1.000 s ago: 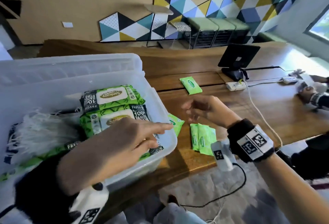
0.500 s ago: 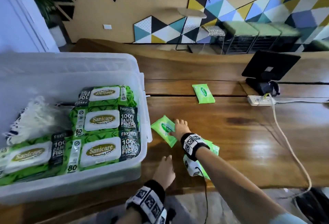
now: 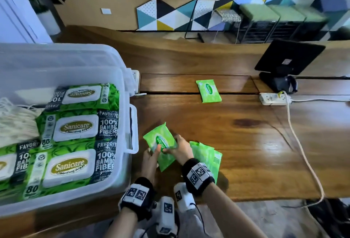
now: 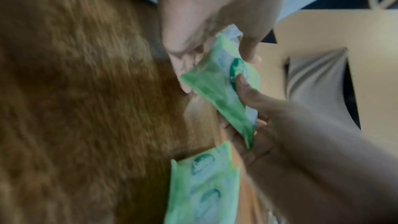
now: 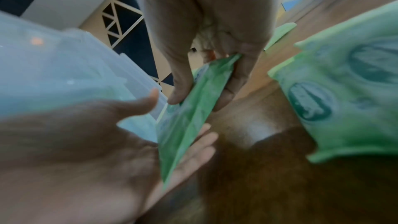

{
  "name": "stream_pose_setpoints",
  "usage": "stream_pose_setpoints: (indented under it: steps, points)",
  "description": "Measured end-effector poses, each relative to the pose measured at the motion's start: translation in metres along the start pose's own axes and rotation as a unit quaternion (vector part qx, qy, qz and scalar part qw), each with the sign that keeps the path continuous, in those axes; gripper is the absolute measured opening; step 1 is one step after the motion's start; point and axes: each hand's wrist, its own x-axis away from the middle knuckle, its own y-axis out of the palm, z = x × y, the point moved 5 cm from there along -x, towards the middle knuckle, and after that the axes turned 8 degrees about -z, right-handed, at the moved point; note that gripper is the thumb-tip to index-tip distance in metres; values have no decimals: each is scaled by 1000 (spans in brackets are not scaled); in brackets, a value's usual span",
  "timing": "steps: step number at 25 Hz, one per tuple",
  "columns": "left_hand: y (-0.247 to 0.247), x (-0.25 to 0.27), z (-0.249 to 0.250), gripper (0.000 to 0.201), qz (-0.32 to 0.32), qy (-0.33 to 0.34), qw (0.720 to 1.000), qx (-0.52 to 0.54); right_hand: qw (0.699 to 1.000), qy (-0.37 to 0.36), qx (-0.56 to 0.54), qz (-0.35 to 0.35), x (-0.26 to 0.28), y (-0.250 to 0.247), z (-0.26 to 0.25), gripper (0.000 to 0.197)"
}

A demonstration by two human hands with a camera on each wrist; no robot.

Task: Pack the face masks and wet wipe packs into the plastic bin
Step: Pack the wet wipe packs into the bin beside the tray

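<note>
A clear plastic bin (image 3: 125, 78) stands at the left with large Sanicare wipe packs (image 3: 75, 128) and white face masks (image 3: 17, 122) inside. Just right of the bin, my right hand (image 3: 170, 148) pinches a small green wipe pack (image 3: 161, 143) between thumb and fingers, tilted above the table. In the right wrist view, the left hand (image 5: 185, 125) lies under the pack (image 5: 189, 113) with straight fingers (image 5: 200, 142) and its thumb lifted off it. A stack of small packs (image 3: 210, 158) lies under my right wrist. One more small pack (image 3: 208, 91) lies farther back.
A dark screen on a stand (image 3: 287, 58) and a white power strip (image 3: 272, 99) sit at the back right. The strip's cable (image 3: 303, 152) runs over the table's front edge. Bare wood lies between the packs and the cable.
My right hand has lifted the small pack that lay flat beside the bin. The left hand rose from the table's front edge and came under the pack.
</note>
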Motion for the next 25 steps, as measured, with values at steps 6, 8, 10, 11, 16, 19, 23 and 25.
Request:
stream_pose_setpoints:
  steps: [6,8,10,11,16,19,23,25]
  points:
    - [11,13,3,21,-44,-25,998,26,986,9,91,141,58,-31,43,54]
    - [10,16,2,12,-36,-27,999,9,960,134,168,179,69,-41,70,76]
    - [10,17,-2,7,-33,-20,999,14,956,220,164,106,71,-28,86,94]
    - [10,18,-4,7,-32,-20,999,20,955,233,161,84,69,-18,90,97]
    - [13,21,-9,13,-38,-13,999,19,971,149,-127,138,72,-47,107,69]
    - [13,22,-7,16,-55,-12,998,11,831,100,-540,91,89,-64,120,40]
    - [23,26,-4,20,-105,-14,994,-21,752,91,-652,-19,107,-52,106,35]
    - [28,27,-2,23,-126,-17,991,-29,760,84,-644,-37,105,-47,104,29]
